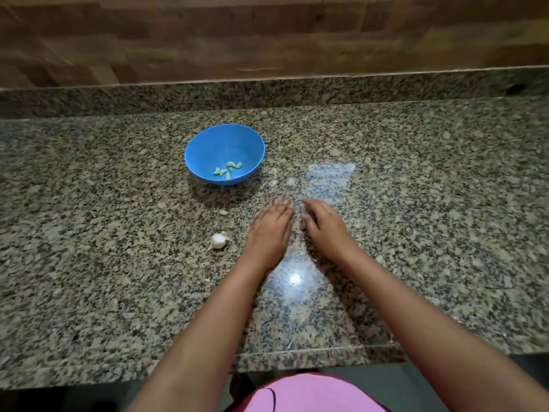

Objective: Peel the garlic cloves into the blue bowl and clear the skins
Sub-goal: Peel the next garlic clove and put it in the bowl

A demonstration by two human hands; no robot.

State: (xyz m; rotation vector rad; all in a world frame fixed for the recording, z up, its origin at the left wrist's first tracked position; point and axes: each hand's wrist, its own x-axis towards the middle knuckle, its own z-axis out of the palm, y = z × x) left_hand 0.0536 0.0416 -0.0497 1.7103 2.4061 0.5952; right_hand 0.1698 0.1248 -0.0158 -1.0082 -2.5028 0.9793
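A blue bowl (208,144) stands on the granite counter and holds several peeled garlic cloves (228,169). One loose clove (223,212) lies in front of the bowl. A white part of a garlic bulb (217,241) sits just left of my left hand (269,230). That hand lies palm down on the counter with its fingers straight. My right hand (325,223) is beside it, palm down, with its fingers bent slightly onto the stone. The two hands nearly meet at the fingertips. Whether any skins lie under them is hidden.
The speckled granite counter (416,203) runs the full width, with a raised granite ledge (267,90) and a wooden wall (267,34) behind. Its front edge (312,352) is close to my body. Small pale flecks lie near that edge.
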